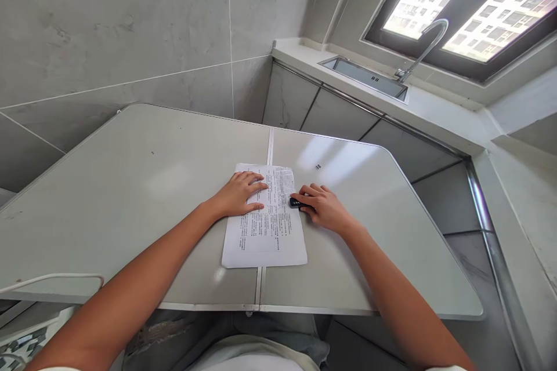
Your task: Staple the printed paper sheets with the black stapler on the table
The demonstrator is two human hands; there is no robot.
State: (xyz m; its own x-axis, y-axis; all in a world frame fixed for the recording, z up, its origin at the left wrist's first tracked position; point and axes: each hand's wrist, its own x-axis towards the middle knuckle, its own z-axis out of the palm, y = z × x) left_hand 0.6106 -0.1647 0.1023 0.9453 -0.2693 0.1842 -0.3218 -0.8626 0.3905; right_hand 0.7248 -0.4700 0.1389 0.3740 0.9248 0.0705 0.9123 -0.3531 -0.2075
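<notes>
Printed sheets of white paper (pixel 265 249) lie on the table across its centre seam, with small text on the top page. My left hand (pixel 241 194) rests flat on the upper left of the paper, fingers spread. At the paper's right edge, my right hand (pixel 322 206) is closed around a small black stapler (pixel 296 203). Its front end reaches the edge of the sheets; whether paper is between its jaws I cannot tell. Just beyond that hand lie tiny dark metal pieces (pixel 318 166), which look like staples.
The pale folding table (pixel 183 151) has a metal edge. A white cable (pixel 52 276) crosses its near left corner. Behind it are a grey tiled wall (pixel 117 23), a counter with a sink (pixel 365 76) and curved faucet (pixel 424 49), and a window (pixel 461 6).
</notes>
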